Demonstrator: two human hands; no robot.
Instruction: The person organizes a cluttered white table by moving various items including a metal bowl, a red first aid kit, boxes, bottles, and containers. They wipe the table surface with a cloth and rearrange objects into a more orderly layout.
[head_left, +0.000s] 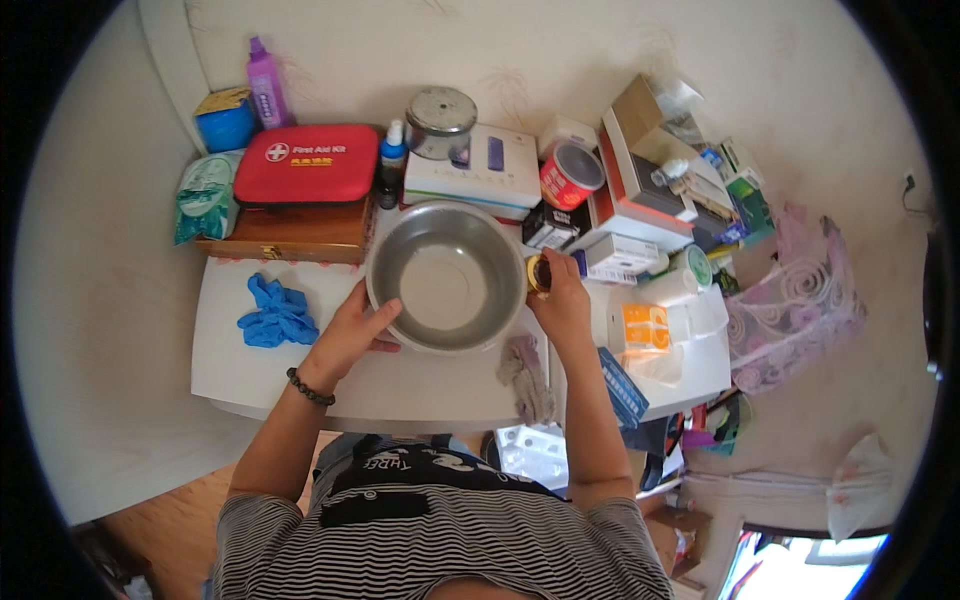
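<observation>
Steel shines in the middle of the white table (250,370): a round metal bowl (445,275) stands there, and nothing is inside it. The left hand (350,335) lies against the bowl's near left rim, fingers spread apart and resting on the edge, not closed around it. The right hand (562,300) is just beside the bowl's right rim, and its fingers are closed on a small round object with a yellow ring (538,273); what kind of object it is, I cannot tell. A grey cloth (525,372) lies near the bowl, under the right wrist. Blue gloves (275,313) lie crumpled at the left. On the far side stand a red first aid case (305,163) on a wooden box (290,232), and a red can (570,173) among many cartons.
</observation>
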